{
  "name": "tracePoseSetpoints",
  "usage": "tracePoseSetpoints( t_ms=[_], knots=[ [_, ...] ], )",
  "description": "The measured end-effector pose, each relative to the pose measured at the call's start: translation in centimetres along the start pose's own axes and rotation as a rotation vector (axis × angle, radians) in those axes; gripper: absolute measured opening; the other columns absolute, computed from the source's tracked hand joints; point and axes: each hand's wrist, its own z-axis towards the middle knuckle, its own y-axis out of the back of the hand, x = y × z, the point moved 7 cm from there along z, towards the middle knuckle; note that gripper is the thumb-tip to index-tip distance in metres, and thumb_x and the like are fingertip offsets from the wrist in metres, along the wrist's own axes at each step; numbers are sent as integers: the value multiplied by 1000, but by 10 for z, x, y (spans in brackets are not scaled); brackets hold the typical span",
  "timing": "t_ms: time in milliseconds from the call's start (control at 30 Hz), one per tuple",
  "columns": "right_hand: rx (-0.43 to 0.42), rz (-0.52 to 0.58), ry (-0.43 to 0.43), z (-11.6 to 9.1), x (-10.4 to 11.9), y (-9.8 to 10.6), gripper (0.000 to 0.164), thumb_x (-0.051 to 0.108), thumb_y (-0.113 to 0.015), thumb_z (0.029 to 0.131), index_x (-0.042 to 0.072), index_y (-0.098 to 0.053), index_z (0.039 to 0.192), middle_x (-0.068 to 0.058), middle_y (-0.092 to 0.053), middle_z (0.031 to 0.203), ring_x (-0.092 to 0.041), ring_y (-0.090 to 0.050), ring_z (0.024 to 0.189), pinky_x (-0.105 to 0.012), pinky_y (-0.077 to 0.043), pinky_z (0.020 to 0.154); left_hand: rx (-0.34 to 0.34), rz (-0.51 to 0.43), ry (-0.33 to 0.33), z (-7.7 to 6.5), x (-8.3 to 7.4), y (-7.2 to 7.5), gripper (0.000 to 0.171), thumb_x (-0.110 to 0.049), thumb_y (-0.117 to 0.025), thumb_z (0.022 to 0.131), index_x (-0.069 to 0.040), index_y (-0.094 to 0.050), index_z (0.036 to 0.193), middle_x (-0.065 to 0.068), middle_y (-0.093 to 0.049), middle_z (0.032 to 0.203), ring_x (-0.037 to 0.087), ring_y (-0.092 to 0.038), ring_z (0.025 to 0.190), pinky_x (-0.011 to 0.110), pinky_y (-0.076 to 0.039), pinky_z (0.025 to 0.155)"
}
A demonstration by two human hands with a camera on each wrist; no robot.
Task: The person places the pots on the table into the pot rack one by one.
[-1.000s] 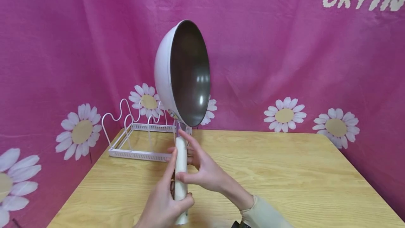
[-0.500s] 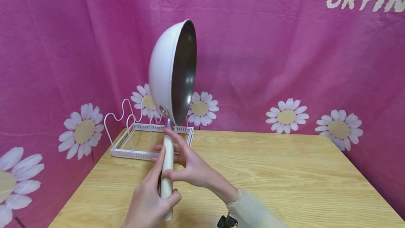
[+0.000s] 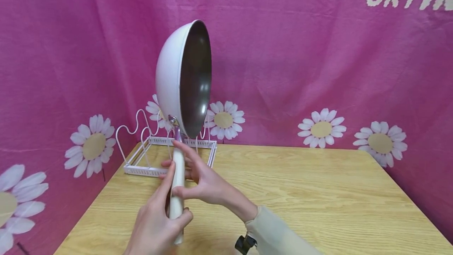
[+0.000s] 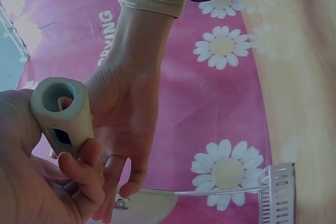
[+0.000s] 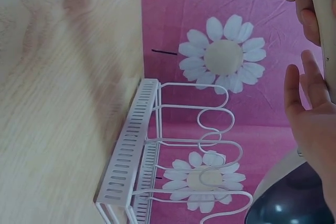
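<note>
A white wok [image 3: 169, 70] with a dark inside stands upright in the air, its bowl at the top and its open side facing right. My left hand [image 3: 155, 217] grips the lower part of its long cream handle [image 3: 178, 170]; the left wrist view shows the hollow handle end [image 4: 76, 116] with fingers curled beside it. Higher on the handle is my right hand [image 3: 209, 184], thumb against the front, index finger along the metal neck and the other fingers behind. In the right wrist view, only part of the wok's bowl [image 5: 294, 198] shows, beneath the right hand.
A white wire rack [image 3: 141, 171] with upright wavy dividers stands at the back left of the wooden table [image 3: 301, 196], behind the wok. A pink curtain [image 3: 276, 70] with daisies closes off the back and sides.
Both hands have carried the wok leftward, until its bowl overlaps the rack's right part in the head view. The wok has turned, showing more of its white outside. Both holds look the same.
</note>
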Motion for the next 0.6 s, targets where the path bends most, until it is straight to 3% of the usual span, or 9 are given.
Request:
tracePoseSetpoints(
  t_ms=[267,600],
  knots=[
    [30,56,13,8,1,-5,97,0,-70,88,35,-13,158,-31,-42,147,-35,-61,123,-42,-57,92,-6,22,-9,1,3,6,103,-18,-77,71,-30,-24,158,8,-54,145,18,-60,88,32,-48,72],
    [7,91,-32,2,-20,-7,91,2,-67,89,34,-15,157,-28,-44,146,-23,-65,119,-42,-57,91,55,-8,65,2,17,-3,101,-17,-78,71,-29,-28,158,7,-54,144,18,-58,89,31,-47,74]
  ],
)
